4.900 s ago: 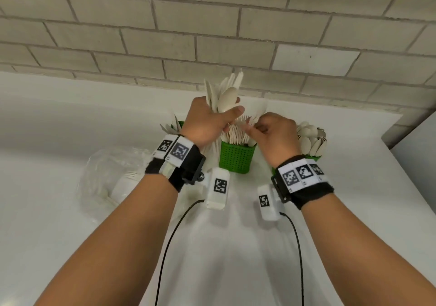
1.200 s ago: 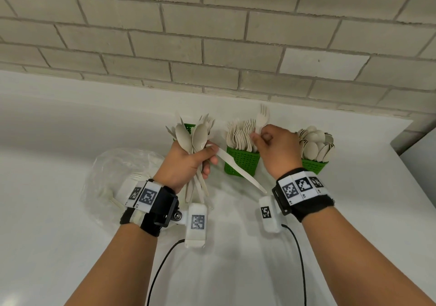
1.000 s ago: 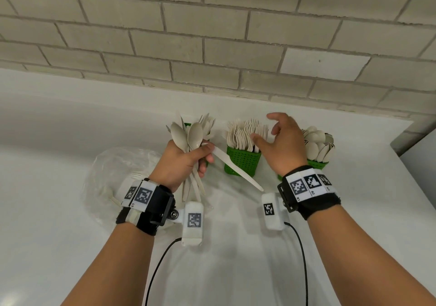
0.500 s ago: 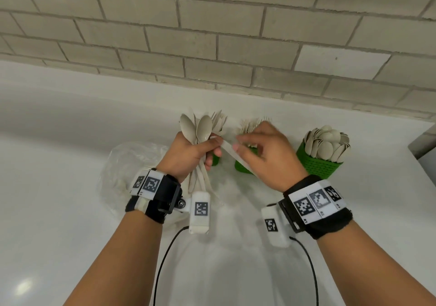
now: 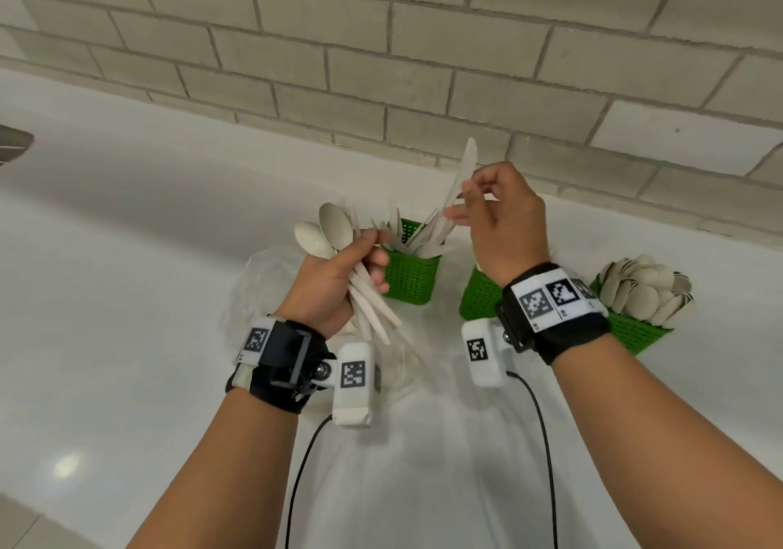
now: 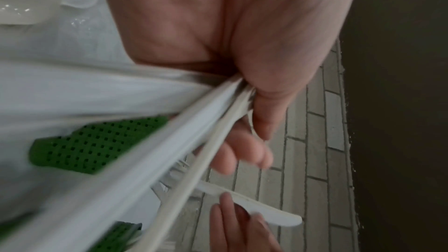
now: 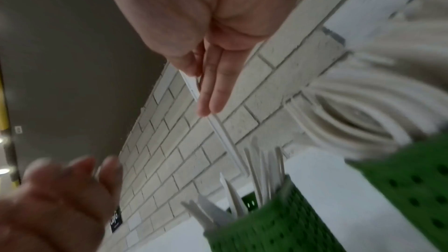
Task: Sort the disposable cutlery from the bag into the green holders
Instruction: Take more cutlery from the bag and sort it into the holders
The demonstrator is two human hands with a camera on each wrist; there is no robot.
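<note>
Your desk [image 5: 127,315] is glossy white, backed by a grey brick wall [image 5: 381,61]. Your left hand [image 5: 334,281] grips spoons [image 5: 326,230]; your right hand [image 5: 500,218] pinches a knife [image 5: 464,167] above a green holder [image 5: 409,273].

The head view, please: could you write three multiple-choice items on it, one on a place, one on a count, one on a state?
1. Where is the knife that the right hand pinches?
A. above the left holder
B. flat on the counter
C. inside the bag

2. How many green holders show?
A. one
B. three
C. five

3. What is the left hand doing?
A. resting open on the counter
B. gripping a bunch of cutlery
C. lifting the right holder

Answers:
1 A, the knife slants up over the holder that already has knives.
2 B, left, middle holder behind the right wrist, and right with spoons.
3 B, spoons stick out above its fingers, handles below.
</note>
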